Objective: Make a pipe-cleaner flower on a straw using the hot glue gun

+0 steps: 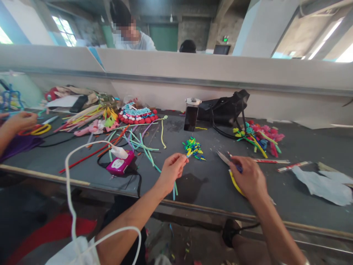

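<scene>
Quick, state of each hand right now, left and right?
Left hand: closed, pinching thin fuzzy strips.
Right hand: closed, holding scissors.

One pair of scissors [224, 158] in right hand [250, 177]; one heap of little bits [194, 146], too many for me to count from here; one black bag [227, 109]; one standing phone [191, 119]; one pink box [118, 167]; two red-and-white strips [293, 166].

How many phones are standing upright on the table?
1: the phone stands before the white-lidded container, just beyond the pile of small yellow, blue and green pieces by the left hand. Any behind the black bag would be hidden.
</scene>
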Demonstrator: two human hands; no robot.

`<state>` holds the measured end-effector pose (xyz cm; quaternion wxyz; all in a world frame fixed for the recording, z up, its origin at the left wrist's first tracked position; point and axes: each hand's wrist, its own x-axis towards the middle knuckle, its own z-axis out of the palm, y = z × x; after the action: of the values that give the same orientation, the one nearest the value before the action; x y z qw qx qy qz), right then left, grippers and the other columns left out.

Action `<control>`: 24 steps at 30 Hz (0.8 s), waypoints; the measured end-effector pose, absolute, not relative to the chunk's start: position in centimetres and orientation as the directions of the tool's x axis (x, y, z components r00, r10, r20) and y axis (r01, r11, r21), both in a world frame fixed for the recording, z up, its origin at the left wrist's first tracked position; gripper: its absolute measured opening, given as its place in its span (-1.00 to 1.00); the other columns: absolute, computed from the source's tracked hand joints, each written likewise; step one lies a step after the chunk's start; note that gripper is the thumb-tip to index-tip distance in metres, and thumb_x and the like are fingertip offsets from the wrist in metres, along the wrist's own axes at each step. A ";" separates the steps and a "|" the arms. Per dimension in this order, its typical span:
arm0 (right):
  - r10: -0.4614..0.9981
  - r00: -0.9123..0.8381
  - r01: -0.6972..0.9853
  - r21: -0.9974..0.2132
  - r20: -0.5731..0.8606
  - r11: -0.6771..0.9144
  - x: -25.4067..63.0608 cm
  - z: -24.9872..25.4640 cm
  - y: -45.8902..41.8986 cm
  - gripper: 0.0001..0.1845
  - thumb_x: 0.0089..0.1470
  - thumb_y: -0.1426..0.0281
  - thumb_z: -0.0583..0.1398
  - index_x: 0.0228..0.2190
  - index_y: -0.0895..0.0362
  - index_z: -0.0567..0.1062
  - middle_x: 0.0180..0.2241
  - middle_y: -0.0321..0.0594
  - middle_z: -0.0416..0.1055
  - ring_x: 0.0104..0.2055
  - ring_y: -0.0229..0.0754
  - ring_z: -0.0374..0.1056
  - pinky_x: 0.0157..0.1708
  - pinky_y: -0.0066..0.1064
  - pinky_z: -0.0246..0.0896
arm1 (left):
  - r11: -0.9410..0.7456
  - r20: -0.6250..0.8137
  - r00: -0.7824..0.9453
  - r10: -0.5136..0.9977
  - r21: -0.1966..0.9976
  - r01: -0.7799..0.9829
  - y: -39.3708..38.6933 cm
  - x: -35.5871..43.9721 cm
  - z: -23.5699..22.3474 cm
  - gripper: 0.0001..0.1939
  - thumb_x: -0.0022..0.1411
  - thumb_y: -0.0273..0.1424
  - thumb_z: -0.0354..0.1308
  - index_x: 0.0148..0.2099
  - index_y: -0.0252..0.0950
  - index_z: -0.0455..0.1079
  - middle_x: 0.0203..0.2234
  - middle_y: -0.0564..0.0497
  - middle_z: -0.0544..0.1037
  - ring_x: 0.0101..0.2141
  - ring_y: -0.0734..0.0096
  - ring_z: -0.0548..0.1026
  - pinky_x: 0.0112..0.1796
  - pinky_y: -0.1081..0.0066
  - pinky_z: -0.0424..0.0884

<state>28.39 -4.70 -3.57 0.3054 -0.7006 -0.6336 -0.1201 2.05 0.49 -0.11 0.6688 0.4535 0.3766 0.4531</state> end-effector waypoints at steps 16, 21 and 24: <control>0.938 0.119 0.981 -0.187 0.327 -0.059 21.8 -4.9 1.0 -0.75 0.17 0.40 0.08 -0.43 0.10 0.54 -0.38 -0.11 0.45 -0.29 -0.11 0.34 -0.41 -0.39 0.07 | 0.195 -0.101 0.316 0.943 0.939 -0.282 0.2 2.0 0.2 -0.69 0.10 -0.17 0.23 -0.41 -0.34 0.35 -0.70 0.24 0.05 -0.70 0.72 -0.04 -0.67 0.57 -0.15; 0.905 0.107 0.963 -0.270 0.412 0.009 21.7 -4.4 0.1 -0.85 0.09 0.42 0.10 -0.44 0.13 0.47 -0.40 -0.17 0.42 -0.27 -0.13 0.34 -0.29 -0.39 0.15 | 0.194 -0.100 0.320 0.942 0.941 -0.276 0.2 2.1 0.1 -0.68 0.11 -0.16 0.23 -0.41 -0.34 0.35 -0.70 0.24 0.06 -0.70 0.71 -0.03 -0.67 0.56 -0.15; 0.880 0.092 0.907 -0.405 0.467 0.120 21.2 -3.7 -1.1 -0.88 0.08 0.43 0.09 -0.42 0.12 0.44 -0.43 -0.23 0.42 -0.32 -0.17 0.35 -0.27 -0.39 0.18 | 0.195 -0.102 0.329 0.939 0.944 -0.265 0.2 2.2 -0.2 -0.69 0.11 -0.16 0.22 -0.40 -0.33 0.34 -0.70 0.24 0.08 -0.71 0.71 -0.03 -0.67 0.56 -0.15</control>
<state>21.25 -1.09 -3.71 0.3262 -0.6632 -0.6733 -0.0207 2.16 0.16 -0.17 0.6776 0.4532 0.3719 0.4440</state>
